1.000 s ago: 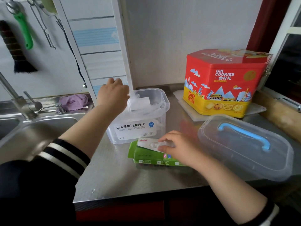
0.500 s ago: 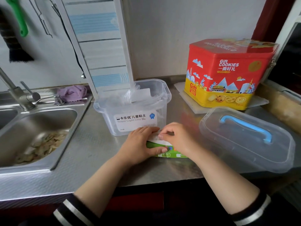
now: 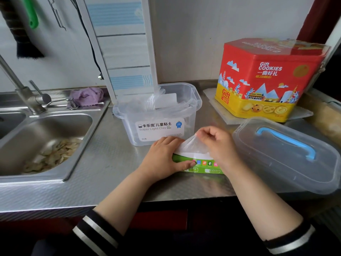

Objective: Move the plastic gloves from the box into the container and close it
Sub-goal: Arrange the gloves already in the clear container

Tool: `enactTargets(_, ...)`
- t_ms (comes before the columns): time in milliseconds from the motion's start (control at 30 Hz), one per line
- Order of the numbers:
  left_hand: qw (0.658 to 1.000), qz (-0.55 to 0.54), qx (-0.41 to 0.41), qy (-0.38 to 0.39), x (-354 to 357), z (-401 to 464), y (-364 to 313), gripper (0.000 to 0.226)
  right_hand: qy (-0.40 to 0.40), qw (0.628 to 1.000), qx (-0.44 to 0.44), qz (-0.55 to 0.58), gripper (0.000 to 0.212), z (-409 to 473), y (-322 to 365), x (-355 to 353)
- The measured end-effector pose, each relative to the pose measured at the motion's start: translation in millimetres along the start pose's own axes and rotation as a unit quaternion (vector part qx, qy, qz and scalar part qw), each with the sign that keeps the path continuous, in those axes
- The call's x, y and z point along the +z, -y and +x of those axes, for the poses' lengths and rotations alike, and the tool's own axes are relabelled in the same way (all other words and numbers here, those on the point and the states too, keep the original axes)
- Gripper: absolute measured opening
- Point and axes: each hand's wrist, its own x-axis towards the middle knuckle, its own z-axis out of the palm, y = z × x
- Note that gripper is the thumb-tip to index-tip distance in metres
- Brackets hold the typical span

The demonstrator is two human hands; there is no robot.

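Note:
A flat green glove box point(image 3: 202, 166) lies on the steel counter in front of the clear plastic container point(image 3: 158, 126), which stands open with several thin plastic gloves point(image 3: 156, 103) inside. My left hand point(image 3: 164, 157) lies over the box's left end, thumb on its front edge. My right hand point(image 3: 216, 143) pinches a clear plastic glove point(image 3: 193, 145) rising out of the box's top slot. The container's clear lid point(image 3: 284, 157) with a blue handle lies flat to the right.
A red and yellow cookie tin point(image 3: 265, 78) stands at the back right. A steel sink point(image 3: 40, 143) with scraps in it and a tap point(image 3: 24, 91) take up the left. A purple cloth point(image 3: 86, 96) lies behind the sink.
My left hand left the container and came down onto the box's left end. My right hand has lifted a glove partway out of the box.

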Motion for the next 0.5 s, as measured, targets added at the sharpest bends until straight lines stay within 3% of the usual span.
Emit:
enactTargets(100, 1.000, 0.002, -0.003, 0.006, 0, 1, 0, 0.085, 0.045, 0.998, -0.005, -0.049, 0.009, -4, 5, -2)
enactTargets(167, 1.000, 0.004, -0.002, 0.006, -1, 0, 1, 0.086, 0.077, 0.986, -0.010, -0.149, 0.022, -4, 5, -3)
enactTargets(233, 1.000, 0.005, 0.002, 0.001, 0, -2, 0, 0.086, 0.075, 0.973, -0.033, -0.214, 0.016, -4, 5, -2)
enactTargets(267, 1.000, 0.006, 0.003, -0.001, 0, -3, 0, 0.086, 0.068, 0.974, -0.048, -0.209, 0.012, -5, 5, -1)
enactTargets(367, 1.000, 0.014, 0.008, 0.006, 0, -2, 0, 0.088, 0.061, 0.988, -0.065, -0.125, 0.030, -11, 4, 3)
enactTargets(500, 1.000, 0.008, 0.012, 0.015, -3, -2, 2, 0.093, 0.043, 0.999, -0.022, -0.008, 0.022, -12, 13, 5)
